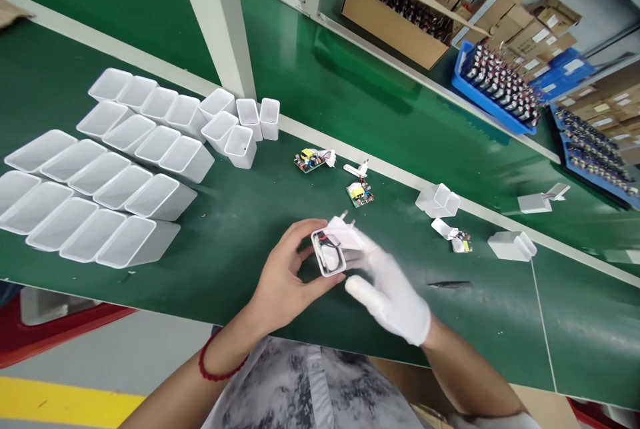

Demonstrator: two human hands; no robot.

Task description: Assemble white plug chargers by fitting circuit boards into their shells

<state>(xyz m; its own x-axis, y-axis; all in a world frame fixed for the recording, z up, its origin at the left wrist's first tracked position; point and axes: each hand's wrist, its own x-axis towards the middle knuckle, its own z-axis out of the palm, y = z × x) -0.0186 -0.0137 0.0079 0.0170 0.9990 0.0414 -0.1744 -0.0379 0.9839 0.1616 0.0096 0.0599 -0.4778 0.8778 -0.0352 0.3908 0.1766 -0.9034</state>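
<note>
My bare left hand (287,279) grips a white plastic housing (329,268) between thumb and fingers, its open end facing me. Inside it I see red and black wires and a white part. A white plug cap (345,234) with two metal prongs is tilted at the housing's upper right edge. My right hand (393,292), in a white glove, is beside the cap with its thumb apart from the fingers. Those fingers reach behind the cap; whether they touch it is hard to tell. Two circuit boards with plug caps, a nearer board (360,194) and a farther board (311,160), lie beyond my hands.
Several rows of empty white housings (165,196) stand at the left of the green table (225,296). Right of my hands lie black tweezers (450,284), another circuit board (461,241) and white housings (513,246). A post (220,22) rises behind. Blue trays (493,106) hold many parts.
</note>
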